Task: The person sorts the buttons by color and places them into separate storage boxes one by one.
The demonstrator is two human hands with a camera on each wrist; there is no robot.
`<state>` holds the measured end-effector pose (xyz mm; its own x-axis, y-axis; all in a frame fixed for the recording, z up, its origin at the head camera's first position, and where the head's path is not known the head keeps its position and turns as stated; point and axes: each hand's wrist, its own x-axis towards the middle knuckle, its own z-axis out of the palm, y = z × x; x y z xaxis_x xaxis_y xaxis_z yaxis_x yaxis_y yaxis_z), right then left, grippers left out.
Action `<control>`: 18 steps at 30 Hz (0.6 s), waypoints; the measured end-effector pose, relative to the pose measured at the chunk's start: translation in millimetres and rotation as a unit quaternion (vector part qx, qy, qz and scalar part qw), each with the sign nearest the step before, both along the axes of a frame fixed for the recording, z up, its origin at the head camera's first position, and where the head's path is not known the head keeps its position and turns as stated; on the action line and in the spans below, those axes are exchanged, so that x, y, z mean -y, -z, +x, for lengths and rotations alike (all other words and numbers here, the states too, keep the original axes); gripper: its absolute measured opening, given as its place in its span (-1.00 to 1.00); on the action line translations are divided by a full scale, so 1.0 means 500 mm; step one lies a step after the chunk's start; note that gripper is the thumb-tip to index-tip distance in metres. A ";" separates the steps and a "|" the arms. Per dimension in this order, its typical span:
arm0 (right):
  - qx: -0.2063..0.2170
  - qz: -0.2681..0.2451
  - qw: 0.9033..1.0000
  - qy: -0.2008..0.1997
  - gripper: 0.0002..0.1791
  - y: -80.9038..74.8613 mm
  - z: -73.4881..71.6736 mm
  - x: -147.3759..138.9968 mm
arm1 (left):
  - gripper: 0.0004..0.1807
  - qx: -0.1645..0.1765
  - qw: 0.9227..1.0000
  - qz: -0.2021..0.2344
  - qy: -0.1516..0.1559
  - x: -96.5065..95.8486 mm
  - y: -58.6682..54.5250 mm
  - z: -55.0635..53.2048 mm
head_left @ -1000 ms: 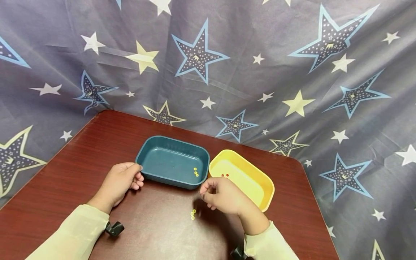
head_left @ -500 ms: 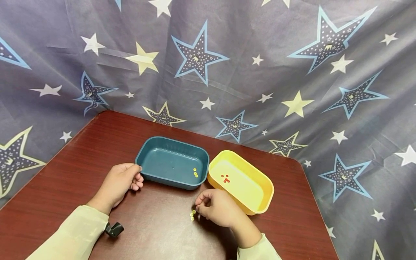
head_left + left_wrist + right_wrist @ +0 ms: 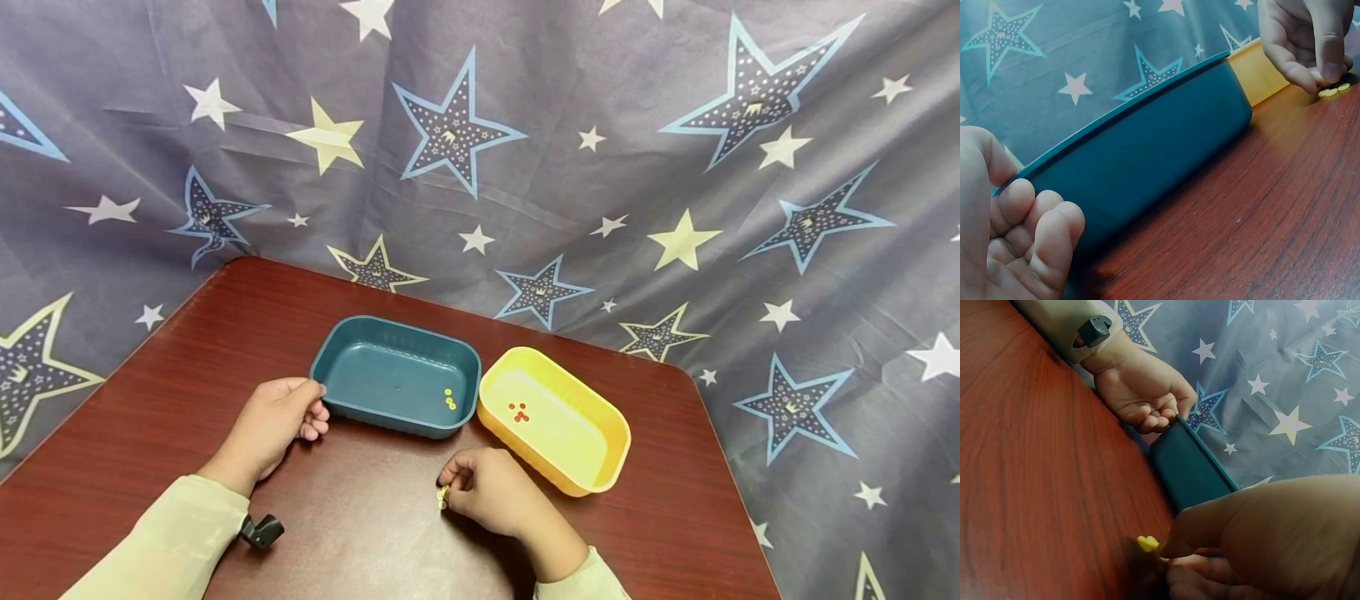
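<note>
My left hand (image 3: 277,425) pinches the near left rim of a dark teal plastic tray (image 3: 401,423) between thumb and fingers; the left wrist view shows its other fingers curled against the tray's wall. On the table in front of the trays, my right hand (image 3: 491,492) has its thumb and fingertips at a small cluster of round yellow button-like pieces (image 3: 441,505). In the right wrist view, yellow pieces (image 3: 1146,543) lie against the thumb tip; whether one is pinched cannot be told. Three similar yellow pieces (image 3: 450,403) lie inside the teal tray.
A yellow tray (image 3: 592,400) stands close against the teal tray's right end, with several small red pieces (image 3: 520,417) in it. The reddish-brown table (image 3: 337,533) ends at a grey star-patterned curtain (image 3: 570,67) behind and at both sides.
My right hand has moved from beside the yellow tray's near left edge down and left to the yellow pieces on the table. More red pieces are uncovered. The left hand stays at the rim.
</note>
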<state>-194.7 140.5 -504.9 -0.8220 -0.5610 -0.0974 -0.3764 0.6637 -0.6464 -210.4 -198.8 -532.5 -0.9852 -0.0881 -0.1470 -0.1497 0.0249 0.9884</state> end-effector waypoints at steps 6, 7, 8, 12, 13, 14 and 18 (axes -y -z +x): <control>-0.013 0.001 1.000 0.007 -0.85 0.005 0.006 0.002 | -0.72 -0.003 1.000 0.001 -0.001 -0.001 0.003 -0.002; -0.015 0.001 1.000 0.007 -0.84 0.005 0.006 0.002 | -0.72 -0.003 1.000 0.001 -0.001 0.000 0.004 -0.003; -0.018 0.002 1.000 0.008 -0.84 0.005 0.006 0.003 | -0.73 -0.003 1.000 0.002 -0.001 0.000 0.004 -0.004; -0.023 0.002 1.000 0.008 -0.84 0.008 0.007 0.003 | -0.73 -0.005 1.000 0.001 -0.002 0.002 0.005 -0.005; -0.023 0.001 1.000 0.007 -0.84 0.008 0.007 0.003 | -0.73 -0.005 1.000 -0.001 -0.001 0.002 0.005 -0.005; -0.023 0.001 1.000 0.006 -0.84 0.009 0.007 0.003 | -0.72 -0.006 1.000 -0.001 -0.001 0.002 0.005 -0.004; -0.027 0.002 1.000 0.002 -0.83 0.010 0.006 0.000 | -0.72 -0.006 1.000 -0.003 0.000 0.002 0.004 -0.003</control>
